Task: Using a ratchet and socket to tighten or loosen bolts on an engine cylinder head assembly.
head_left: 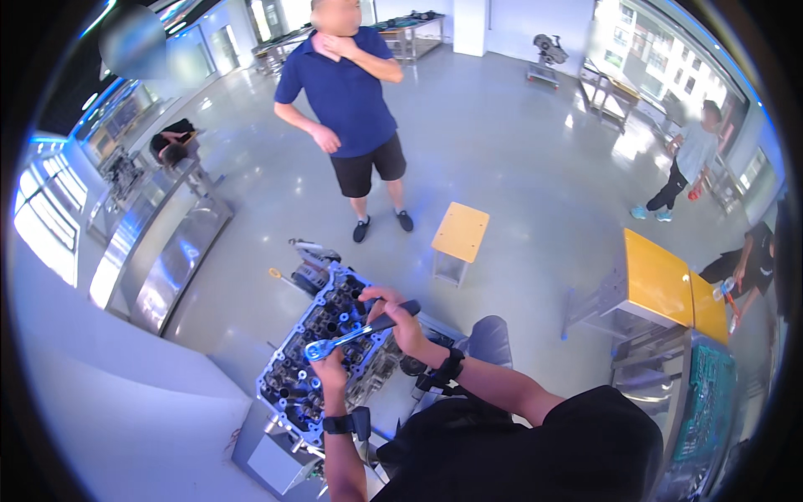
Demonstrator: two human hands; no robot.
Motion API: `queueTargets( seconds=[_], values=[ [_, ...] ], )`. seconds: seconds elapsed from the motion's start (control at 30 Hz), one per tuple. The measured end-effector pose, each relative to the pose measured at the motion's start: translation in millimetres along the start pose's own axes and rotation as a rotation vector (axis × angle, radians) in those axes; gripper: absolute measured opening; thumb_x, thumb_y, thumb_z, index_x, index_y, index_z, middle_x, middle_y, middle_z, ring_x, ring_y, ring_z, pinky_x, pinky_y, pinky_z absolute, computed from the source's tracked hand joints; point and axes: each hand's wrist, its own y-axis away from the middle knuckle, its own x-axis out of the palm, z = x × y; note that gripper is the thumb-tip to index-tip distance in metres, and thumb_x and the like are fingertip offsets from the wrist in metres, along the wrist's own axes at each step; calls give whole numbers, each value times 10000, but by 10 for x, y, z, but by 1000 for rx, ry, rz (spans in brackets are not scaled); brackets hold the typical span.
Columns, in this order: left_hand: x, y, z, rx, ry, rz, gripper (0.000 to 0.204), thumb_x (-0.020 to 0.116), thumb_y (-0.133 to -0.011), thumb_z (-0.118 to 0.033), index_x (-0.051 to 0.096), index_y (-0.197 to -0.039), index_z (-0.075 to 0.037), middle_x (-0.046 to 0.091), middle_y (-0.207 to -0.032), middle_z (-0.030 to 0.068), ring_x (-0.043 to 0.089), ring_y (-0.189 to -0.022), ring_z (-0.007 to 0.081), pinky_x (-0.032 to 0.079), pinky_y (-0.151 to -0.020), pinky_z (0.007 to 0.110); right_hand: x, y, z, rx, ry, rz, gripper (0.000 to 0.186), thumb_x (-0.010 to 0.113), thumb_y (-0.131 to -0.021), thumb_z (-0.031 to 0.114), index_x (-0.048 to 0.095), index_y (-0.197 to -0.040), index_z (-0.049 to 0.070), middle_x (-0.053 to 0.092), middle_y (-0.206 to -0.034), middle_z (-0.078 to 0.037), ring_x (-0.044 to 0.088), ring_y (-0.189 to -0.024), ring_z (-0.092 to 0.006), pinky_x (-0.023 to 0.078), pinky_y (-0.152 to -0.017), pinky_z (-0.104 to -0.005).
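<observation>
An engine cylinder head (288, 368), dark inside with a bright metal rim, lies in front of me at the lower middle. Above it is a ratchet wrench (355, 334) with a chrome head and a black handle. My right hand (407, 335) is closed around the handle end, with some fingers reaching past it over the engine. At the chrome head, my left hand (330, 369) grips from below, its fingertips partly hidden by the tool. Whether a socket or bolt sits under the wrench head cannot be seen.
A person in a blue shirt (343, 92) stands beyond the engine. A yellow-topped stool (461, 232) is ahead, right of centre. Yellow-topped benches (657, 280) stand at the right, near another person's arm. A metal bench (180, 259) is at the left, beside a white wall (125, 393).
</observation>
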Motion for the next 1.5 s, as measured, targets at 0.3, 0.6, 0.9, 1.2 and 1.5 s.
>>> queueTargets(
  seconds=[0.3, 0.6, 0.9, 1.2, 1.5],
  values=[
    [46, 123, -222, -51, -80, -12, 312, 545, -898, -78, 470, -596, -62, 417, -564, -36, 412, -528, 76, 307, -476, 270, 543, 493, 354, -568, 549, 271, 279, 722, -721, 214, 644, -965, 106, 633, -1012, -92, 609, -775, -269, 512, -650, -347],
    [-214, -76, 136, 337, -577, -81, 291, 514, -895, -65, 487, -606, -43, 430, -577, -33, 433, -533, 90, 335, -480, 261, 344, 105, 244, -444, 301, 267, 281, 674, -780, 289, 638, -952, 69, 608, -1043, -93, 599, -732, -208, 493, -636, -325],
    [129, 172, 90, 211, -194, -73, 178, 514, -877, -96, 573, -757, 21, 552, -662, 1, 473, -559, 64, 342, -476, 225, 346, 324, 15, -446, 734, 271, 278, 675, -777, 256, 588, -991, 101, 573, -800, -62, 607, -685, -284, 477, -558, -380],
    [162, -9, -66, 104, -124, -178, 211, 532, -875, -114, 527, -676, -45, 493, -584, -30, 412, -499, 48, 274, -462, 222, 365, -120, -34, -291, 110, 385, 235, 536, -890, 164, 649, -1012, -1, 624, -735, -99, 581, -611, -232, 457, -574, -309],
    [100, 55, -111, 24, 57, 114, 237, 574, -881, -77, 590, -651, -21, 580, -600, 12, 521, -539, 83, 402, -518, 237, 368, 94, 2, 368, -97, 197, 355, 463, -931, 267, 651, -1070, 0, 626, -769, -61, 558, -624, -118, 405, -512, -250]
  ],
)
